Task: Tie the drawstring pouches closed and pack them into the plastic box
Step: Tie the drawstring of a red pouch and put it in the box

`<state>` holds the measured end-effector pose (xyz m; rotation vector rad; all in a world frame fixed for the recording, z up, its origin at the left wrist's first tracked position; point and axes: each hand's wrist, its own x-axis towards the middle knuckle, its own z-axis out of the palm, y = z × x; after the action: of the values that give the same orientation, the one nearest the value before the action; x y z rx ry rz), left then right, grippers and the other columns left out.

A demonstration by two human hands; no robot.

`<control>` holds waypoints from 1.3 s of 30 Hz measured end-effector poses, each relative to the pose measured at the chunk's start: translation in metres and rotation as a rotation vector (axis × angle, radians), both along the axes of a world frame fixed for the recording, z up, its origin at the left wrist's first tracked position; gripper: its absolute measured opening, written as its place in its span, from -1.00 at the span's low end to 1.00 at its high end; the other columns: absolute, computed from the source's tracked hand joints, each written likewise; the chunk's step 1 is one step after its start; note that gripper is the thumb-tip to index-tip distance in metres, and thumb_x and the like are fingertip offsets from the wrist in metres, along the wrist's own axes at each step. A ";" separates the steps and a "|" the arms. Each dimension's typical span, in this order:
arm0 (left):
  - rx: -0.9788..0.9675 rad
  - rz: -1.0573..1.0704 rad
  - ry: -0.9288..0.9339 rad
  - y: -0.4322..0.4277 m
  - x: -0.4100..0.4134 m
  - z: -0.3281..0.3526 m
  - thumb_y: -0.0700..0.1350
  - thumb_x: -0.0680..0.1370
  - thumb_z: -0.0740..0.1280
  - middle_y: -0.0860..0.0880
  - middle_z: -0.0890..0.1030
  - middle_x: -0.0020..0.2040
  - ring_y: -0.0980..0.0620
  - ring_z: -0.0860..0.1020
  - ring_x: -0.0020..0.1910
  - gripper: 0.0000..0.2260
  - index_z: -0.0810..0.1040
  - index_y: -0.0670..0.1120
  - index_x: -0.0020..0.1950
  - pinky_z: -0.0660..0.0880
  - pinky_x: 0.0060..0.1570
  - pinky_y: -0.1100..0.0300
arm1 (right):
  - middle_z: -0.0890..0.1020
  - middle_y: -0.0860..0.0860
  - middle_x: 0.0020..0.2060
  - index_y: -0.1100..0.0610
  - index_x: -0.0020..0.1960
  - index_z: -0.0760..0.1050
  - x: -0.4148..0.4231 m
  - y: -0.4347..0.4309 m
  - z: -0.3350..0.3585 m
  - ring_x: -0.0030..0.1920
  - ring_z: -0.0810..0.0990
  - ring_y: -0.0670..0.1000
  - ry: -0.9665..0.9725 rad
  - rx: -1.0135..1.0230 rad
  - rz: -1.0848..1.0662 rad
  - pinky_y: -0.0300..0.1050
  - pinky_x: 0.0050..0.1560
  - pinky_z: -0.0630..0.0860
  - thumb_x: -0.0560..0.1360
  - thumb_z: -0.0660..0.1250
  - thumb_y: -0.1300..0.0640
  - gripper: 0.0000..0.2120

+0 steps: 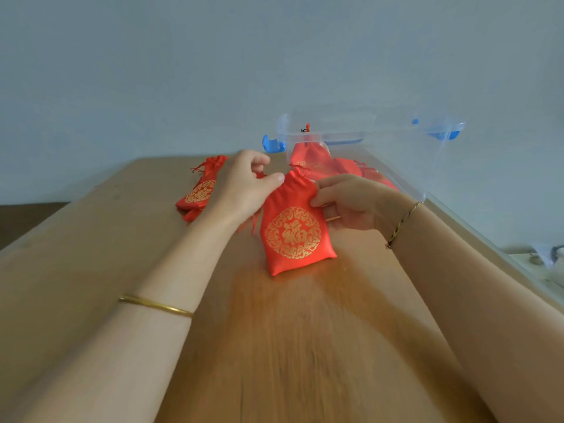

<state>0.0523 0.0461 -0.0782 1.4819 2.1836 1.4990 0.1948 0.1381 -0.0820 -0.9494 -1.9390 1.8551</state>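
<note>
Tying step, mid-frame: my left hand [244, 186] pinches the pouch [293, 236] at its neck, my right hand [348, 203] grips its side; knotting likely comes next.

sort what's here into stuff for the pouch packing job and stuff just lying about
Job: held pouch, pinched by left hand and right hand; loose pouches on the table; plastic box; packed pouches inside it.
Lying about: blurry clutter past the table's right edge.
</note>
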 end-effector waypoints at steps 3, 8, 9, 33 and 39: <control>-0.122 -0.104 -0.116 -0.001 -0.007 0.006 -0.03 0.47 0.39 0.01 0.52 0.11 0.12 0.49 0.10 -0.65 0.49 -0.07 0.23 0.45 0.09 0.23 | 0.57 0.03 -0.23 0.08 -0.21 0.47 0.003 0.003 0.008 -0.27 0.54 -0.01 0.052 0.000 0.043 -0.19 -0.23 0.54 0.48 0.16 0.40 -0.74; -0.141 -0.296 -0.175 -0.001 -0.005 0.021 -0.22 0.47 0.39 -0.04 0.64 -0.14 0.03 0.59 -0.12 -0.89 0.58 0.00 -0.12 0.52 0.12 0.00 | 0.60 0.07 -0.21 0.13 -0.14 0.48 0.010 0.006 0.021 -0.25 0.58 0.02 0.051 0.065 0.038 -0.08 -0.08 0.56 0.47 0.17 0.42 -0.78; -0.130 -0.324 -0.165 -0.001 -0.005 0.023 -0.23 0.46 0.39 -0.02 0.63 -0.16 0.07 0.59 -0.16 -0.88 0.57 0.00 -0.13 0.52 0.09 0.09 | 0.60 0.08 -0.20 0.14 -0.12 0.47 0.013 0.007 0.024 -0.25 0.59 0.04 0.012 0.093 0.023 -0.04 -0.05 0.56 0.47 0.18 0.41 -0.80; -0.289 -0.329 -0.065 -0.009 -0.030 0.030 -0.36 0.47 0.33 -0.08 0.60 -0.29 0.22 0.52 -0.50 -0.84 0.54 -0.09 -0.16 0.48 -0.42 0.41 | 0.67 0.18 -0.30 0.23 -0.19 0.53 0.032 0.007 0.057 -0.45 0.63 -0.04 -0.229 0.577 -0.119 -0.25 -0.44 0.51 0.48 0.31 0.30 -0.91; -0.245 -0.207 -0.014 -0.009 -0.044 0.030 -0.25 0.46 0.38 0.04 0.58 -0.47 0.21 0.45 -0.54 -0.91 0.58 -0.13 -0.24 0.43 -0.43 0.38 | 0.68 0.22 -0.25 0.30 -0.03 0.51 0.035 0.004 0.059 -0.44 0.62 0.02 -0.267 0.593 -0.139 -0.23 -0.43 0.50 0.50 0.27 0.31 -0.92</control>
<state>0.0085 0.0375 -0.0478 1.5510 2.0445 1.1302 0.2300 0.1426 -0.0226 -1.1232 -2.3070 1.0114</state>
